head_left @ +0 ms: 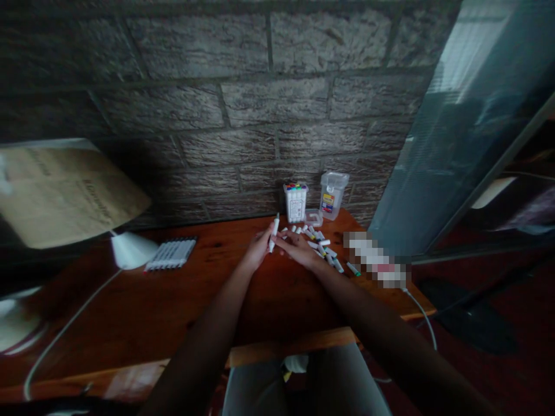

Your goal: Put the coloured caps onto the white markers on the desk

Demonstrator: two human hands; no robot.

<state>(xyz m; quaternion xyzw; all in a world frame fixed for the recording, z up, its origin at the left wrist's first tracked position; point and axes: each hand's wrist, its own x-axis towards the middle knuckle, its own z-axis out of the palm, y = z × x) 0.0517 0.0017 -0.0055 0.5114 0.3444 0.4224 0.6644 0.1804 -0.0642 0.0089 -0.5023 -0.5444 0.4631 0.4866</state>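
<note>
I record the left hand (pixel 259 249) clamped on a white marker (pixel 274 230), held near upright. The right hand (pixel 298 248) seems to pinch its lower end, loose markers (pixel 323 245) just beside.

The table (pixel 182 312) lies bare across the middle and near edge, free to pass over. On the right loose markers (pixel 323 245) litter it; a marker box (pixel 295 202) and clear container (pixel 333 195) stand against the brick wall (pixel 243 115); what seems a lamp (pixel 130 249) and its cable (pixel 65 329) crowd the left.

White marker (pixel 274 231), reddish-brown wooden table (pixel 173 300).
</note>
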